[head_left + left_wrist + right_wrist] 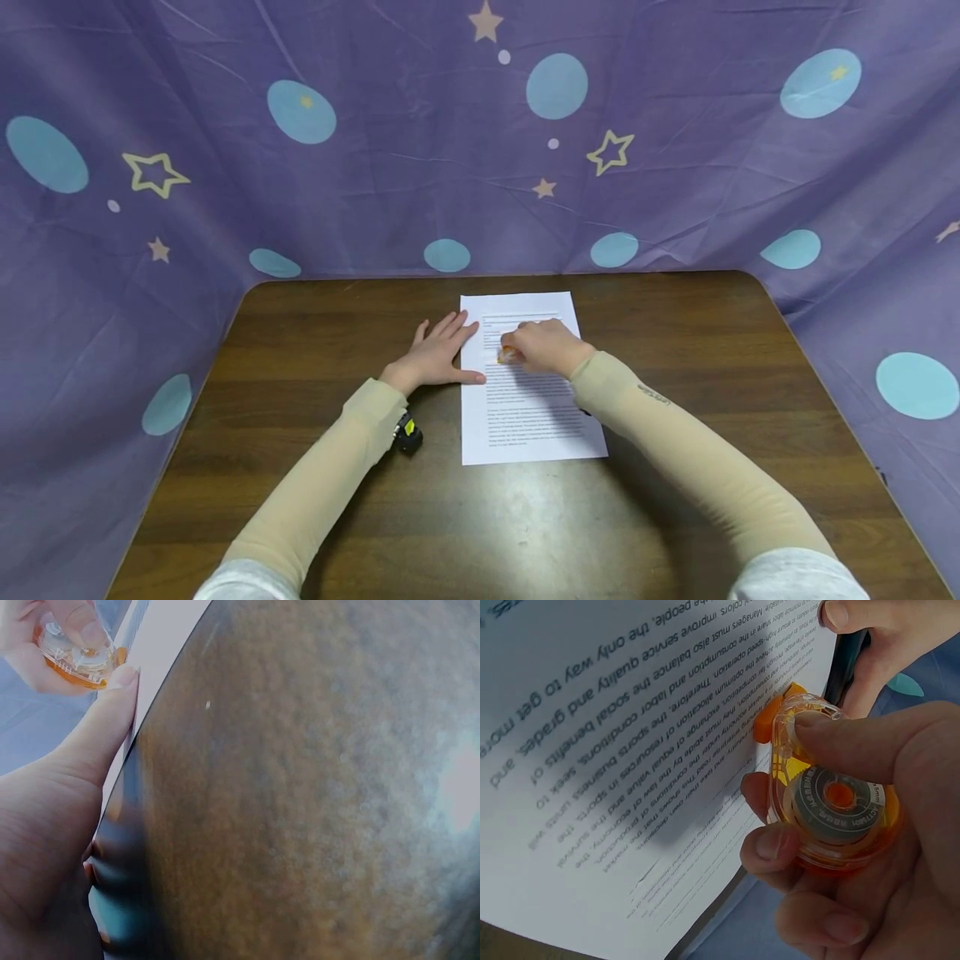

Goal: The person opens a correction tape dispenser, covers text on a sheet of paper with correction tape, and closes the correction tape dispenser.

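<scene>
Right hand (551, 344) pinches rounded, orange-tipped clear-plastic tape dispenser (836, 806); left hand (437, 355), spread wide, rests on flat printed paper (536, 417); wood-grain table (337, 333) beneath.

Bare wood on the table (690, 342) gives a hand room to the left of the left sleeve (322, 475) and to the right of the right sleeve (697, 467). From the near side, a way runs between both sleeves to the near edge of the paper (525, 454); a small black device (408, 435) at the left wrist juts into it. Over the paper, the left hand (438, 358) and right hand (551, 343) leave only a narrow gap, with the tape dispenser (836, 799) beside it. Beyond the paper's far edge, a thin strip allows passage before the curtain (480, 196) blocks the way.
</scene>
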Motion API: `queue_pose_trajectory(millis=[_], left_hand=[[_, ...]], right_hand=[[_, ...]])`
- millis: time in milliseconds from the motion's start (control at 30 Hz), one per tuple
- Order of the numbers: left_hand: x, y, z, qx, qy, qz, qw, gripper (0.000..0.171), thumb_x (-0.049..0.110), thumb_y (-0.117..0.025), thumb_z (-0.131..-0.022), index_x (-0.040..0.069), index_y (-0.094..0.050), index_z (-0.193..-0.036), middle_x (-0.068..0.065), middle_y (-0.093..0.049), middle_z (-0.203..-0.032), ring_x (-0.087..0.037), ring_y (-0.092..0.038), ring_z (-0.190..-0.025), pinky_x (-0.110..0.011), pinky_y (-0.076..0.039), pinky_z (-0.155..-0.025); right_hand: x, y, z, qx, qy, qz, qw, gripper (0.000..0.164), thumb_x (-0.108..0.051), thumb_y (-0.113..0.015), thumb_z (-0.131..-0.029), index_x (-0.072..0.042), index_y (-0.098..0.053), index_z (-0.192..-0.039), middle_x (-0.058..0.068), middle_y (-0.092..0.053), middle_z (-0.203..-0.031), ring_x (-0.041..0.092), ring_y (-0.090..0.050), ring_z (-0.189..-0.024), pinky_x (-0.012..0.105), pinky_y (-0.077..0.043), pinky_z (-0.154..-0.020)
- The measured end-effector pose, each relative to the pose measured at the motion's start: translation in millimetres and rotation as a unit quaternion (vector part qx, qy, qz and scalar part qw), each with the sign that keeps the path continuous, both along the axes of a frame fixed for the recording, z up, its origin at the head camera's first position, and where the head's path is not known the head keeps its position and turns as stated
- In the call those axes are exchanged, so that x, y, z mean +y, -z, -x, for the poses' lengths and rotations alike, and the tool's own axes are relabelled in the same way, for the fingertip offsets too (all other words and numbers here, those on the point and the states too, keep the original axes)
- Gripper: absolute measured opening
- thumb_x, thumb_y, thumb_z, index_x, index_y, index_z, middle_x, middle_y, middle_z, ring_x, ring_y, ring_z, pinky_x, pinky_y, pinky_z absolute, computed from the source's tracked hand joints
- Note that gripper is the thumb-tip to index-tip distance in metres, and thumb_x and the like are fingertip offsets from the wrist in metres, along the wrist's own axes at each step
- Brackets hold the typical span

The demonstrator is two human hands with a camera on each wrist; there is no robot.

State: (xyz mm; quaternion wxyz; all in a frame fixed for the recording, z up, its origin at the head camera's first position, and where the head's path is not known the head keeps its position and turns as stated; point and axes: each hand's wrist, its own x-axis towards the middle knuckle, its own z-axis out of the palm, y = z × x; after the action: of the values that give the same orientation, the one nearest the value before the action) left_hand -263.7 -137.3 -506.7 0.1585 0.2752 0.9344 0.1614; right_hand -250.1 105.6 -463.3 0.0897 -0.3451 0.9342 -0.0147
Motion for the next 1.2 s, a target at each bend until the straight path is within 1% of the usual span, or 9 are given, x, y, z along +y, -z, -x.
queue_pose_trajectory(millis=[200,267,500,800,933,1067,1200], left_hand=[[0.8,-0.3,-0.3,-0.001,-0.003,0.006,1.0000,0.107,0.064,-0.074,-0.088,0.014,-0.024,-0.167,-0.013,-0.006,-0.175,-0.034,-0.004,-0.161,-0.070,-0.001,-0.122],[1.5,-0.3,0.1,-0.001,-0.003,0.009,1.0000,0.107,0.065,-0.074,-0.088,0.014,-0.024,-0.167,-0.013,-0.006,-0.175,-0.034,-0.005,-0.161,-0.069,-0.002,-0.122],[1.1,0.5,1.0,0.006,0.000,0.020,0.9998,0.107,0.066,-0.073,-0.088,0.016,-0.023,-0.168,-0.013,-0.007,-0.175,-0.034,-0.006,-0.161,-0.070,-0.004,-0.121],[0.5,-0.1,0.8,0.005,0.002,0.019,0.9998,0.106,0.065,-0.072,-0.089,0.017,-0.020,-0.168,-0.014,-0.006,-0.175,-0.034,-0.005,-0.161,-0.069,-0.003,-0.122],[0.9,-0.1,0.7,0.005,0.001,0.017,0.9998,0.106,0.065,-0.072,-0.089,0.016,-0.020,-0.168,-0.014,-0.006,-0.175,-0.034,-0.005,-0.161,-0.069,-0.003,-0.122],[1.0,1.2,1.0,0.010,0.002,0.014,0.9999,0.105,0.065,-0.071,-0.090,0.016,-0.020,-0.168,-0.015,-0.006,-0.175,-0.035,-0.006,-0.161,-0.070,-0.004,-0.121],[1.1,2.4,1.1,0.012,0.003,0.016,0.9998,0.105,0.066,-0.070,-0.090,0.016,-0.019,-0.168,-0.016,-0.007,-0.174,-0.035,-0.006,-0.161,-0.070,-0.004,-0.121]], right_hand=[[4.8,1.1,0.0,0.002,0.007,0.003,1.000,0.007,-0.015,-0.077,-0.095,-0.017,-0.071,-0.099,0.000,-0.066,-0.083,0.016,-0.057,-0.070,0.043,-0.056,-0.065],[6.4,1.4,0.3,0.004,0.008,0.001,1.000,0.007,-0.015,-0.077,-0.094,-0.016,-0.071,-0.098,0.001,-0.066,-0.082,0.016,-0.056,-0.070,0.043,-0.056,-0.065],[13.9,2.1,0.3,-0.009,0.016,0.006,1.000,0.008,-0.018,-0.078,-0.095,-0.016,-0.070,-0.096,-0.001,-0.063,-0.081,0.016,-0.055,-0.070,0.042,-0.055,-0.064],[22.9,-0.5,-1.8,-0.009,0.018,0.009,1.000,0.009,-0.021,-0.078,-0.095,-0.017,-0.071,-0.095,-0.002,-0.062,-0.079,0.015,-0.053,-0.071,0.038,-0.052,-0.063],[26.9,-2.3,-3.8,-0.004,0.019,0.014,1.000,0.009,-0.020,-0.079,-0.095,-0.017,-0.070,-0.093,-0.002,-0.062,-0.079,0.015,-0.054,-0.072,0.040,-0.053,-0.064],[31.6,-2.6,-4.8,0.001,0.026,0.025,0.999,0.006,-0.015,-0.077,-0.095,-0.018,-0.071,-0.094,0.000,-0.063,-0.080,0.016,-0.054,-0.072,0.042,-0.053,-0.063],[36.0,-1.1,-5.3,0.008,0.025,0.032,0.999,0.007,-0.012,-0.077,-0.094,-0.017,-0.071,-0.094,0.001,-0.064,-0.079,0.017,-0.056,-0.072,0.044,-0.054,-0.063]])
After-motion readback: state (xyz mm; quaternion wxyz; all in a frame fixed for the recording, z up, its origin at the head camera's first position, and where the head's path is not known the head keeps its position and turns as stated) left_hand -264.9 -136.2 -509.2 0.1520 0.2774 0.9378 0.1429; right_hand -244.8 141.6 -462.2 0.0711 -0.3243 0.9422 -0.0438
